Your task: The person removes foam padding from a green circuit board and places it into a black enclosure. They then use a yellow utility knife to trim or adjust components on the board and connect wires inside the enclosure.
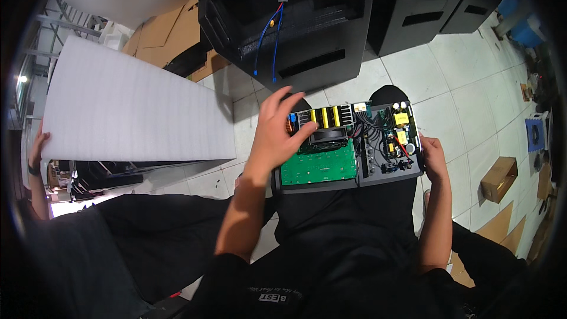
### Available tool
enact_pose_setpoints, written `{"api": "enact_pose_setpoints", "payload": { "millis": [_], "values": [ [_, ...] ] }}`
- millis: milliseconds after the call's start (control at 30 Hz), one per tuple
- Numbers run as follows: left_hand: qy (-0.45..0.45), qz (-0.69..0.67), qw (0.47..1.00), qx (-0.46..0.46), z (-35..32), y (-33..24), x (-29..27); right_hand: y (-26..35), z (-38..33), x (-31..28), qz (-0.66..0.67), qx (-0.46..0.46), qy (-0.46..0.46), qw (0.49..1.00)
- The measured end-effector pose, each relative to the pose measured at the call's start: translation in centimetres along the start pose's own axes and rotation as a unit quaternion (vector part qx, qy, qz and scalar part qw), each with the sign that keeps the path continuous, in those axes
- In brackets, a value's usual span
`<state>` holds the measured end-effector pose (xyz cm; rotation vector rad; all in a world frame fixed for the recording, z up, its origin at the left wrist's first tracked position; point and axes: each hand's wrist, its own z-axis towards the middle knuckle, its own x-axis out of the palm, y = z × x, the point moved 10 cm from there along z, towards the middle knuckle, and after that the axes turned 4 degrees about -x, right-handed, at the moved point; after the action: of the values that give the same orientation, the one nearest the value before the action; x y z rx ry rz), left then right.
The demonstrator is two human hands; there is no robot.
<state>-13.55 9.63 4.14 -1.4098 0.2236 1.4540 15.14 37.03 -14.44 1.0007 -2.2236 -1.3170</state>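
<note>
In the head view, the unit [378,182] lies across my lap, off the middle toward three o'clock, boards facing up. My right hand [434,156] grips its rim at three o'clock, fingers curled at the edge. My left hand [277,136] is open, fingers spread, at its nine o'clock side; the thumb reaches over the fan [329,136], and I cannot tell whether it touches.

I'd judge the unit fairly heavy for its size, with most weight toward ten o'clock, where the fan and yellow-wrapped parts [336,116] crowd together. The tray looks stiff and probably metal, its smooth rim perhaps a little slippery. What it carries seems fragile: the bare green board [319,168] at eight o'clock could scratch or flex, and the black wires [367,119] toward one o'clock could snag or pull loose. The best hold looks like the rim at three and nine o'clock, palms low and fingers beneath, clear of the fan and parts.

Beyond it, at twelve o'clock, stands a black cabinet [319,59] with blue leads [276,35] hanging out.
</note>
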Motion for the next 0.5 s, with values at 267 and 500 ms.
{"api": "enact_pose_setpoints", "payload": {
  "millis": [267,500],
  "values": [
    [-0.049,-0.351,0.888,-0.292,-10.4,14.7,5.2,0.9,1.2,1.3,0.099,-0.056,0.08,0.99],
    [-0.069,-0.387,0.911,-0.126,-6.4,13.1,6.4,2.6,0.8,2.3,0.139,-0.094,0.08,0.983]
  ]
}}
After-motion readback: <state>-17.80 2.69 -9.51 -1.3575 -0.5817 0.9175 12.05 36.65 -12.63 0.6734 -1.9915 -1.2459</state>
